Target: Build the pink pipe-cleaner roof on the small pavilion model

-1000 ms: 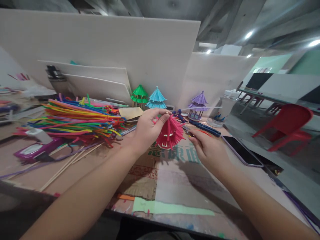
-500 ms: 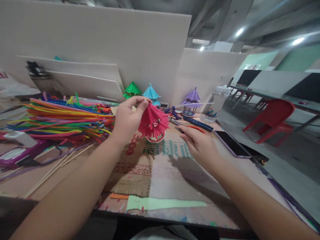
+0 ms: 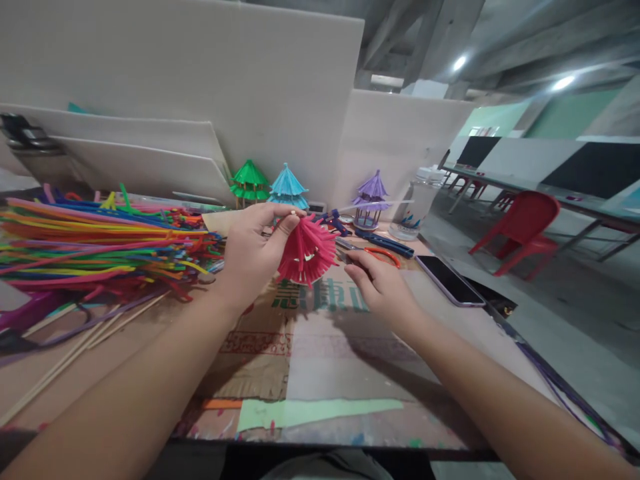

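Note:
My left hand (image 3: 257,247) pinches the tip of a red pagoda model (image 3: 310,252) made of pipe cleaners, which is tilted above the cardboard. Close to its right side, my right hand (image 3: 377,283) is closed around a small, dark, pointed tool (image 3: 349,257), partly hidden by the fingers. Behind stand a green pagoda (image 3: 250,181), a light blue pagoda (image 3: 287,185) and a purple pagoda (image 3: 371,198). Orange-handled scissors (image 3: 384,257) lie just beyond my right hand.
Bundled coloured pipe cleaners (image 3: 110,240) and wooden sticks (image 3: 65,360) lie at the left. At the right are a blue cutter (image 3: 385,243), a phone (image 3: 450,281) and a clear bottle (image 3: 416,203). White boards (image 3: 200,80) stand behind; a red chair (image 3: 520,227) is beyond.
The view has shifted to the right. The red pagoda has tipped in my left hand, showing more of its underside, and my right hand stays closed beside it.

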`<state>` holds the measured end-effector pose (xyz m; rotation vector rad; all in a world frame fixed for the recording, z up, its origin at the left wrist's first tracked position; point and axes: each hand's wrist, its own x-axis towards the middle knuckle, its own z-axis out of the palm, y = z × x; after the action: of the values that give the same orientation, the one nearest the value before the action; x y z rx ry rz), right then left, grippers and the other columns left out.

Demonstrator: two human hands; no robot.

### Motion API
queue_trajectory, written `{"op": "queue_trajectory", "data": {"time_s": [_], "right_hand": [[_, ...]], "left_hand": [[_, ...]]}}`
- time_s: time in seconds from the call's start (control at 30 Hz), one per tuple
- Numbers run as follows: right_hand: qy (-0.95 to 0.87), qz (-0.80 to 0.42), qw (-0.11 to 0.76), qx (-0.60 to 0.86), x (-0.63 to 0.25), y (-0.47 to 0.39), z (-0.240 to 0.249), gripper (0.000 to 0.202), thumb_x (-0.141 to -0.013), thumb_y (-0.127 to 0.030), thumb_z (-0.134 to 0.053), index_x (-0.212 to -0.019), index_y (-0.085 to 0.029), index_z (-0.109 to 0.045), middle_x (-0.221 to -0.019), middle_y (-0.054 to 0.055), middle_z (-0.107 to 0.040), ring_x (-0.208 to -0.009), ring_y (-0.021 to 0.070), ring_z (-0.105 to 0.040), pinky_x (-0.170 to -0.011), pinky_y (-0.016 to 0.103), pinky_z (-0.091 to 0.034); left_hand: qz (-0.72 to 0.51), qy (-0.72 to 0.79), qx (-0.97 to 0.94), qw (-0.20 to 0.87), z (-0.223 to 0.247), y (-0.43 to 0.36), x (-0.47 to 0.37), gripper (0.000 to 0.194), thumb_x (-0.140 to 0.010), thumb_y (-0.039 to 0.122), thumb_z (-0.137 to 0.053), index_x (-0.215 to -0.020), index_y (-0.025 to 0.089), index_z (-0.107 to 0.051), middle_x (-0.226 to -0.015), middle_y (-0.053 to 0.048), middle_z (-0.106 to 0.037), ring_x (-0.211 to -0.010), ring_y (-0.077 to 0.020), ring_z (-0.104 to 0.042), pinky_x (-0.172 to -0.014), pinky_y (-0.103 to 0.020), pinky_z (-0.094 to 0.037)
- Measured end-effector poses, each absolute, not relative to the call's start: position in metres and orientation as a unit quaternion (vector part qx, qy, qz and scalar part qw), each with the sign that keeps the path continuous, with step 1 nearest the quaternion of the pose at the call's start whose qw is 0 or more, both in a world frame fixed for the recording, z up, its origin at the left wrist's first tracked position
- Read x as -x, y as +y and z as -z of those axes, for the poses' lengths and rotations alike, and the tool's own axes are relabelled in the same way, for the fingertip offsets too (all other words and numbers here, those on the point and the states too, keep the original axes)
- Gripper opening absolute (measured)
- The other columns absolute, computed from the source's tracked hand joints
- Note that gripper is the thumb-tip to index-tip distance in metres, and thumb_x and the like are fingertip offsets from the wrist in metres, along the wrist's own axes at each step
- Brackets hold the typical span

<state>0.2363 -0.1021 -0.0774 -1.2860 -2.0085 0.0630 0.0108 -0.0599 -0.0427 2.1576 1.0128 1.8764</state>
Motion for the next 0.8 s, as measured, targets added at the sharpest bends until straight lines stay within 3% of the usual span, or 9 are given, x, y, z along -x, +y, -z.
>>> {"op": "queue_trajectory", "data": {"time_s": [0.2, 0.4, 0.8], "right_hand": [[-0.794, -0.05, 0.389, 0.464, -0.2319, -0.1051, 0.0741, 0.034, -0.101, -0.032, -0.046, -0.13, -0.023, -0.063, -0.123, 0.008, -0.072, -0.111, 0.0242, -0.066, -0.093, 0.037, -0.05], [-0.786, -0.089, 0.385, 0.476, -0.2301, -0.1054, 0.0748, 0.037, -0.1, -0.032, -0.047, -0.13, -0.019, -0.063, -0.126, 0.01, -0.071, -0.115, 0.0269, -0.065, -0.099, 0.043, -0.048], [-0.783, -0.095, 0.396, 0.469, -0.229, -0.1055, 0.0756, 0.036, -0.099, -0.033, -0.048, -0.128, -0.02, -0.065, -0.122, 0.011, -0.072, -0.112, 0.0269, -0.067, -0.097, 0.043, -0.049]], "left_hand": [[-0.615, 0.314, -0.724, 0.014, 0.0439, -0.0615, -0.0122, 0.016, -0.096, 0.031, -0.06, -0.098, 0.022, -0.073, -0.1, -0.002, -0.076, -0.097, -0.019, -0.07, -0.092, -0.034, -0.052], [-0.618, 0.283, -0.734, 0.003, 0.0459, -0.063, -0.0147, 0.015, -0.096, 0.03, -0.059, -0.097, 0.021, -0.071, -0.101, -0.003, -0.076, -0.097, -0.0186, -0.07, -0.092, -0.035, -0.052], [-0.623, 0.28, -0.73, -0.01, 0.0456, -0.0634, -0.015, 0.015, -0.096, 0.03, -0.059, -0.097, 0.022, -0.071, -0.099, -0.003, -0.076, -0.096, -0.0187, -0.069, -0.092, -0.036, -0.052]]}}
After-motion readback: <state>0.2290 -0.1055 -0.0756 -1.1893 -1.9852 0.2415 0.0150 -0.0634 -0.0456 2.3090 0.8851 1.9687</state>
